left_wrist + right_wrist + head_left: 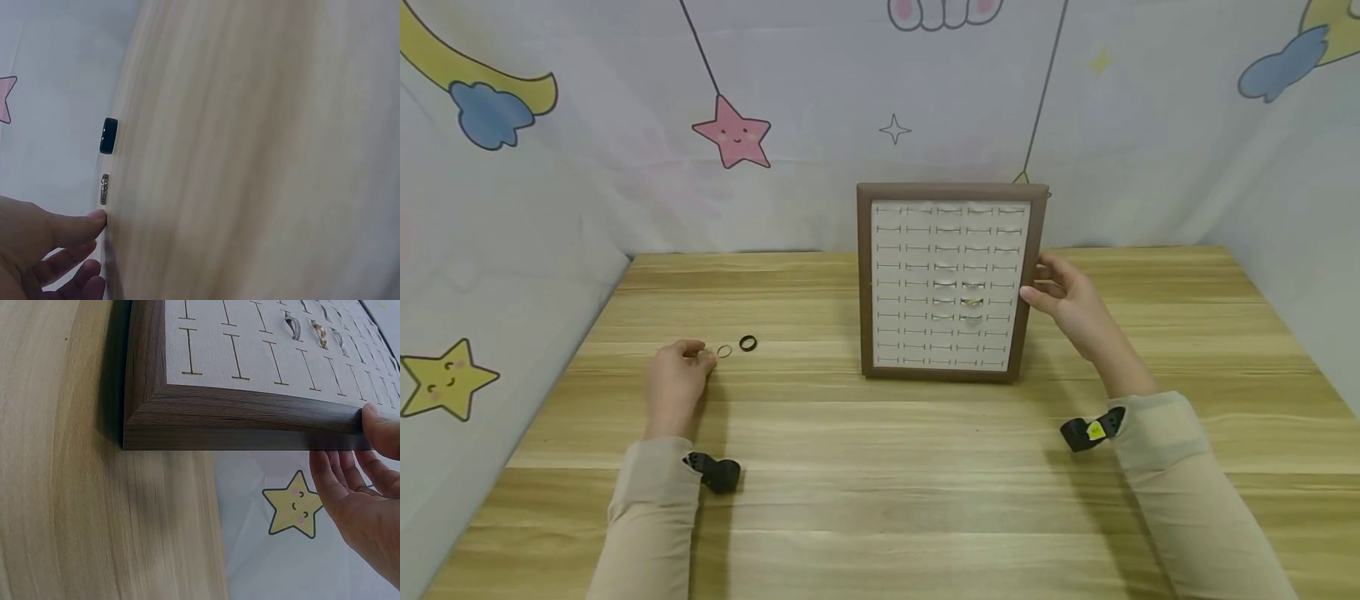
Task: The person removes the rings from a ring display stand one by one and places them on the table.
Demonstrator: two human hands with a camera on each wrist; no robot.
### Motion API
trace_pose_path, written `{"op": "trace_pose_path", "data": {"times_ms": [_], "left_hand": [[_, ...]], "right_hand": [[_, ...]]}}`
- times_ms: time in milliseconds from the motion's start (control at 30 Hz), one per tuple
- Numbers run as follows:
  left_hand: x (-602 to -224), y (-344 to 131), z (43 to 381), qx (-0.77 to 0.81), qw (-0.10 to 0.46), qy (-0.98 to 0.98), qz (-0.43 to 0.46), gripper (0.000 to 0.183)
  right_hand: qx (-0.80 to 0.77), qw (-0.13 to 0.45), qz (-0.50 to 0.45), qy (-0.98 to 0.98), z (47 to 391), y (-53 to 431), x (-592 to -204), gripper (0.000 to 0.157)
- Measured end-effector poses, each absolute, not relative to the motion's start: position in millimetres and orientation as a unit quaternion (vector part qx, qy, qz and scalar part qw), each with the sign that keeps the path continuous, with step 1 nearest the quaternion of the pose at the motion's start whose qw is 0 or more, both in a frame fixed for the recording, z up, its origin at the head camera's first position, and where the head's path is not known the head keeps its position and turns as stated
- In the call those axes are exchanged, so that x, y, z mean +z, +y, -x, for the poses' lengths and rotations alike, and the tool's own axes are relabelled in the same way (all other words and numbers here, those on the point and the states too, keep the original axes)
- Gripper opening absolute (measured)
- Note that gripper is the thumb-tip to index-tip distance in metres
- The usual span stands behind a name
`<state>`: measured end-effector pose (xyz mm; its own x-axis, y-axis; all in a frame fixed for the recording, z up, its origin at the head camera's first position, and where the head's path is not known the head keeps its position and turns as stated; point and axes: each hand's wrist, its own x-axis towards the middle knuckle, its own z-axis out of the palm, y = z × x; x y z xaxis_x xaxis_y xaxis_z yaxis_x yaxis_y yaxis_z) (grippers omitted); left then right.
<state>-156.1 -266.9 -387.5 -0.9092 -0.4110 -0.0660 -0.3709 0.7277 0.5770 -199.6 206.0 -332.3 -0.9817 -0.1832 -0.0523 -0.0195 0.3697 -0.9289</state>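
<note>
A brown-framed ring display board [940, 340] with a white slotted pad stands upright on the table, and several silver and gold-toned rings sit in its slots. My right hand [1075, 308] grips its right edge, thumb on the front, fingers behind. At the left, my left hand [676, 383] is low at the tabletop, thumb and index finger close round a faint pale ring-like outline; whether they pinch it I cannot tell. Just right of the fingertips lies a thin silver ring [724, 352], textured in the left wrist view. Beyond it is a wider black ring [748, 342].
The wood-grain table [880, 500] runs back to a white cloth backdrop [820, 125] printed with stars and moons. Similar cloth hangs at both sides. A black wrist camera [718, 473] is strapped at the left cuff, another camera [1082, 433] at the right.
</note>
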Motion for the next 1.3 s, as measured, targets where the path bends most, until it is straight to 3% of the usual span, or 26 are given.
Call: {"op": "trace_pose_path", "data": {"times_ms": [767,967,1300], "left_hand": [[-383,-264,158,-0.314,0.005,-0.922,-0.228,0.044],[-369,-244,162,-0.345,0.085,-0.911,-0.208,0.044],[-327,-169,175,-0.438,0.193,-0.872,-0.105,0.034]], "right_hand": [[-0.565,0.065,0.067,0.82,200,206,-334,0.065],[-0.568,0.063,0.069,0.818,200,205,-334,0.063],[-0.567,0.062,0.07,0.818,198,204,-331,0.062]]}}
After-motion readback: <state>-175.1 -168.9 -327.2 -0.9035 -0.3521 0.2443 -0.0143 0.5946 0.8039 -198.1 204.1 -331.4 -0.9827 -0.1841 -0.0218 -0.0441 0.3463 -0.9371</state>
